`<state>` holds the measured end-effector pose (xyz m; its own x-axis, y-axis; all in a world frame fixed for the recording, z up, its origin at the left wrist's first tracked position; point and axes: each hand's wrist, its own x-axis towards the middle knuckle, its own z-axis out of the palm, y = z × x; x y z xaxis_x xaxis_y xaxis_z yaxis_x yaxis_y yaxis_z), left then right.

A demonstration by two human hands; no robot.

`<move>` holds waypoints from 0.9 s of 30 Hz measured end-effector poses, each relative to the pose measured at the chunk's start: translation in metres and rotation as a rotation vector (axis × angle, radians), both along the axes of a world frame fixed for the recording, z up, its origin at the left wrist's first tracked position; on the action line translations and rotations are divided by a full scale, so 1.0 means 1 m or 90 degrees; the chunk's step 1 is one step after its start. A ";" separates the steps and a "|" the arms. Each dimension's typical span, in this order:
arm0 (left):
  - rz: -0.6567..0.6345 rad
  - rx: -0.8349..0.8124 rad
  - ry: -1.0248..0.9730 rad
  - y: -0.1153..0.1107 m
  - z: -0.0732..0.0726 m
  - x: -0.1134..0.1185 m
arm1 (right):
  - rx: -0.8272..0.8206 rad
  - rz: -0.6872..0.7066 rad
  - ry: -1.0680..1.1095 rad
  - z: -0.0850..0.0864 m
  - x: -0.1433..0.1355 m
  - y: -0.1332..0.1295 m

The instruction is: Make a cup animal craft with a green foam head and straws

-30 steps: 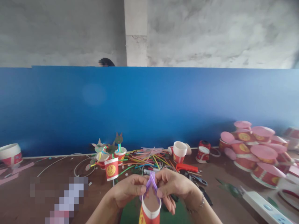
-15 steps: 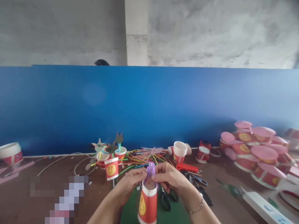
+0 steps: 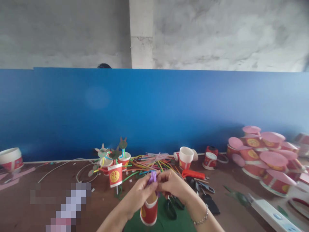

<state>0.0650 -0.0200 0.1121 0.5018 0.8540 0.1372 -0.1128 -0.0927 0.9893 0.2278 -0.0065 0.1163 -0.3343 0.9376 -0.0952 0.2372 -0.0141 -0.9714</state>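
- The left hand (image 3: 136, 195) is closed with its thumb and fingers together, clamped on the purple strips (image 3: 153, 177).
- The right hand (image 3: 173, 184) is just beside it, on the right, with the thumb and first finger bent toward each other near the same strips; its fingertips are partly hidden, so I cannot tell if they are clamped on the strips.
- The purple strips are gathered at the far side of the mouth of a red and white paper cup (image 3: 152, 215), which is between the two forearms.
- This cup is over the green mat (image 3: 136, 222), with its mouth up; I cannot tell if its bottom touches the mat.
- On the right of this cup, black scissor handles (image 3: 171, 210) lie on the mat, below the right hand.
- On the right wrist there is a bracelet (image 3: 202, 220) of small links.
- Beyond the hands, many coloured sticks (image 3: 158, 158) lie in a loose heap on the brown table (image 3: 103, 207).
- On the left of this heap stand some cups with dark animal-shaped heads (image 3: 123, 143), and nearer to the person one red cup (image 3: 115, 175) is tilted.
- On the right of the heap, there is a white-topped cup (image 3: 186, 158), and near it a red-orange tool (image 3: 193, 174).
- At the far right, cups with pink discs (image 3: 274, 159) are piled.
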 end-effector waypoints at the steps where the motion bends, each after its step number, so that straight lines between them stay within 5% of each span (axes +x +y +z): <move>1: 0.005 -0.043 -0.036 0.000 -0.002 0.003 | 0.002 -0.008 -0.009 0.001 -0.002 0.000; 8: 0.102 -0.187 -0.155 0.008 -0.014 0.007 | 0.044 -0.020 -0.059 0.000 0.009 0.007; 12: 0.192 -0.192 -0.131 0.016 -0.017 -0.003 | 0.194 -0.096 -0.452 -0.013 0.031 0.011; 15: 0.205 -0.216 -0.132 0.018 -0.016 -0.007 | 0.098 0.001 -0.696 -0.027 0.034 0.013; 18: 0.216 -0.215 -0.126 0.019 -0.013 -0.008 | 0.072 0.075 -0.785 -0.036 0.022 0.014; 27: 0.222 -0.225 -0.140 0.020 -0.013 -0.010 | 0.064 0.028 -0.850 -0.034 0.013 0.014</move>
<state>0.0549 0.0004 0.0993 0.1717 0.9780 -0.1188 -0.3420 0.1723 0.9238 0.2406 0.0077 0.0824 -0.0693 0.9506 -0.3025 0.9972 0.0749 0.0071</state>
